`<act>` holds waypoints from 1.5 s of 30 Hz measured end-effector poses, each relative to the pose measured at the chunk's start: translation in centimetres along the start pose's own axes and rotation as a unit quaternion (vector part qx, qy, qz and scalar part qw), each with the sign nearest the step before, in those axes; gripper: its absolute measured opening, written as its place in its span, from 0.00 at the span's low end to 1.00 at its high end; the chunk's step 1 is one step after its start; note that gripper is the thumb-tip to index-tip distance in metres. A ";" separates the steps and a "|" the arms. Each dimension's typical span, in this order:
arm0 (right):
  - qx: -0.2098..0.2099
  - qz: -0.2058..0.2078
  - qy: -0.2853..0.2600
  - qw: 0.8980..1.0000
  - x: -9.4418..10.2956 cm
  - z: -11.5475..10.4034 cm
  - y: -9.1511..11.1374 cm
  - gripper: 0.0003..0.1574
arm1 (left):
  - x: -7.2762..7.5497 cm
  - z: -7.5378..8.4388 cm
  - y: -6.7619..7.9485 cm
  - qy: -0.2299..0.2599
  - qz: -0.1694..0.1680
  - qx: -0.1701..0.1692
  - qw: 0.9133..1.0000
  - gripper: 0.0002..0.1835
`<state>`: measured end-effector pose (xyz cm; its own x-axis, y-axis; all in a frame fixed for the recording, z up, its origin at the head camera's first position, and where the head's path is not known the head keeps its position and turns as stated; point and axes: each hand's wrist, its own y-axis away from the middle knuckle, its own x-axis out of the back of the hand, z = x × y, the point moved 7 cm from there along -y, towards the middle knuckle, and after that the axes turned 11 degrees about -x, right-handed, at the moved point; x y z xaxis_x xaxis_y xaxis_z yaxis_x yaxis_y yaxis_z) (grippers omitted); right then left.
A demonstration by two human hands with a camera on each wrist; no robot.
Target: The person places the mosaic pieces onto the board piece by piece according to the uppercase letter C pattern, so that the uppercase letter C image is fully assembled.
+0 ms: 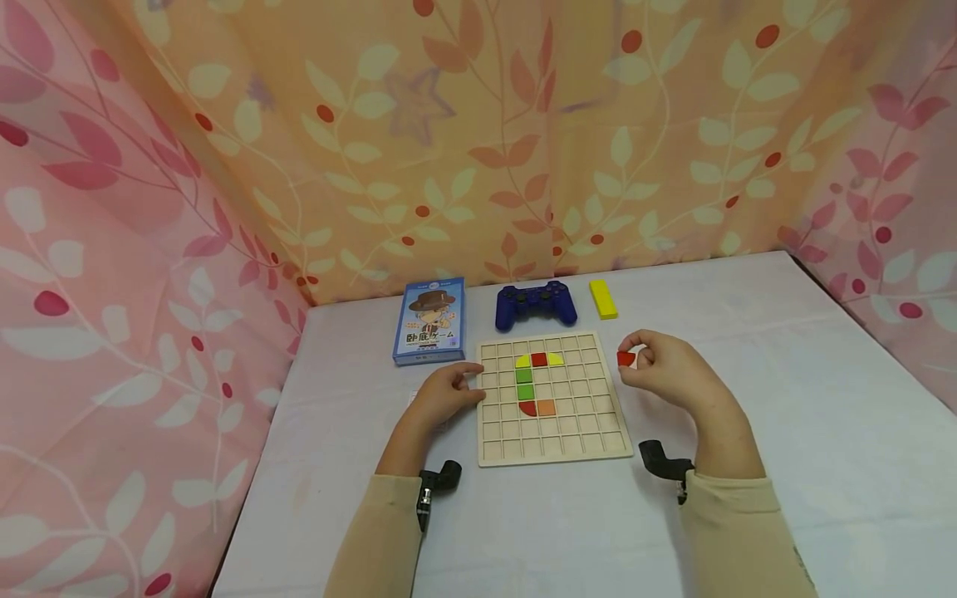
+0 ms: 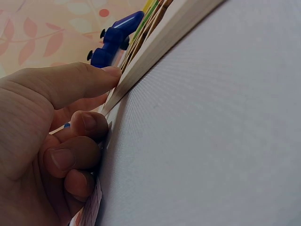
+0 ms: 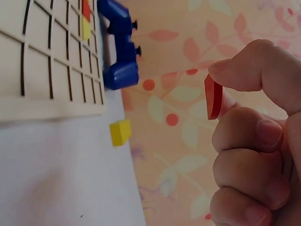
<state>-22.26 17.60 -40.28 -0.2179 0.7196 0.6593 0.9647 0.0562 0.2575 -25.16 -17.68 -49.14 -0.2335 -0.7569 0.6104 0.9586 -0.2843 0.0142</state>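
Note:
The wooden grid board [image 1: 557, 454] lies flat on the table with several coloured tiles in its cells. Among these are green squares [image 1: 525, 392], a red square [image 1: 539, 360], yellow rounded pieces [image 1: 556, 359], a red rounded piece [image 1: 527, 409] and an orange square [image 1: 547, 408]. My left hand [image 1: 443, 396] touches the board's left edge with thumb and index finger spread along it; its other fingers are curled in. Just off the board's right side, my right hand [image 1: 668, 370] pinches a red tile with a curved edge [image 3: 214, 97] between thumb and index finger, above the table.
A blue boxed card game [image 1: 429, 322] lies behind my left hand. Beyond the board sit a blue game controller [image 1: 536, 305] and a yellow block [image 1: 603, 299]. Patterned curtains [image 1: 523, 149] hang behind and beside the white table [image 1: 553, 531].

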 end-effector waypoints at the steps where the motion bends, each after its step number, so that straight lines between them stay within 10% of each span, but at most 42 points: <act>1: 0.001 -0.001 -0.003 1.000 0.0 -0.4 0.2 0.24 | 0.0 0.0 0.0 0.001 0.000 0.000 1.000 0.26; 23: 0.083 -0.038 0.058 0.994 -5.1 -5.1 0.8 0.18 | 0.1 0.1 0.0 0.013 0.000 -0.006 1.000 0.26; 45: 0.061 -0.110 0.064 0.990 -10.0 -2.2 -2.3 0.15 | 0.2 0.1 0.1 0.011 0.006 0.000 1.000 0.26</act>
<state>-22.60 8.71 -45.90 -0.4336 0.5870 0.6837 0.9011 0.2895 0.3229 -25.06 -17.79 -48.92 -0.2259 -0.7726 0.5933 0.9613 -0.2753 0.0075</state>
